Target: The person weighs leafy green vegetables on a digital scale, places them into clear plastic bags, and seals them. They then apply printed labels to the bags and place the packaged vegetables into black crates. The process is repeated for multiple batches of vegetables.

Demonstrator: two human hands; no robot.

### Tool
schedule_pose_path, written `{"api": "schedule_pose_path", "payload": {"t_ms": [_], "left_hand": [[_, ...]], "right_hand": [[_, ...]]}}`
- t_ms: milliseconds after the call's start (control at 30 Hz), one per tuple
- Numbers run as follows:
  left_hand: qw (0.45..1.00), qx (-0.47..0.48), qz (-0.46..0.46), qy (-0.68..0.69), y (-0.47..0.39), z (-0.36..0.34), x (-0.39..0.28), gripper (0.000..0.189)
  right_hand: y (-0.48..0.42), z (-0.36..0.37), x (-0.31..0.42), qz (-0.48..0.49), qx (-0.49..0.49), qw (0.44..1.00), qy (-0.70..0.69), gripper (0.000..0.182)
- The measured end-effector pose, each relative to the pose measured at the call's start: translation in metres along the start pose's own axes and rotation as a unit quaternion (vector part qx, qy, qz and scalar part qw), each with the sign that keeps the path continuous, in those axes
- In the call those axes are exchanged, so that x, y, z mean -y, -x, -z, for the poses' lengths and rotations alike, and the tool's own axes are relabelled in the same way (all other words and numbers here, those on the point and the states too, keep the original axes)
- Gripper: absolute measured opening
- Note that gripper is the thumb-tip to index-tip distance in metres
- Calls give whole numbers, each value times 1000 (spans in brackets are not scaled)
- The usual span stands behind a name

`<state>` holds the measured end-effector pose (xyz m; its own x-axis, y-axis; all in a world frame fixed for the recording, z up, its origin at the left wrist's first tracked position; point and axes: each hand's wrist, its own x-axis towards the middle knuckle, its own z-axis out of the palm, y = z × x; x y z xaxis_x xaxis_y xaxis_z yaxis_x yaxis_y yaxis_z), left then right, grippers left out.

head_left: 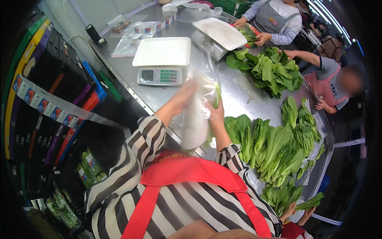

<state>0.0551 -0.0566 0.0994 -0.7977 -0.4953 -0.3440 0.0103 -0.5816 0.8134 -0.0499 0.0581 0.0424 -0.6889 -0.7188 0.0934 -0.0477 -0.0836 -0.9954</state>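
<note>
In front of my apron is a whitish, rounded cylinder-like form [194,131], partly blurred; I cannot tell whether it is a stand or a bag stack. Clear plastic film [206,86] glints above and beside it. My right hand [216,113] grips the film from the right, its thumb against the plastic. A bit of green leaf vegetable [217,91] shows by its fingertips. My left hand [186,94] is motion-blurred at the film's left side, and its fingers cannot be made out. Just beyond lies a digital scale [159,76] with a bare white pan [162,52].
Leafy greens [273,149] cover the steel table's right side, with another heap [268,70] farther back. A second scale pan [220,33] stands beyond. Co-workers handle greens at the far and right edges. Stacked crates [53,98] and a hanging label strip [47,104] are at left.
</note>
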Motion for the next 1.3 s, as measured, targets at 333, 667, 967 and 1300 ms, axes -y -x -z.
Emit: {"api": "schedule_pose_path", "payload": {"t_ms": [333, 667, 967, 1300], "left_hand": [[596, -161, -399, -678, 31, -26, 7, 99], [440, 221, -396, -775, -10, -97, 27, 20], [747, -30, -467, -472, -7, -68, 1, 55], [991, 42, -69, -111, 9, -19, 32, 89]], "right_hand": [[-24, 11, -9, 59, -6, 997, -57, 63], [-26, 17, -9, 17, -42, 998, -42, 60], [-37, 47, 7, -77, -66, 992, -71, 58], [-72, 33, 18, -106, -29, 960, -256, 41]]}}
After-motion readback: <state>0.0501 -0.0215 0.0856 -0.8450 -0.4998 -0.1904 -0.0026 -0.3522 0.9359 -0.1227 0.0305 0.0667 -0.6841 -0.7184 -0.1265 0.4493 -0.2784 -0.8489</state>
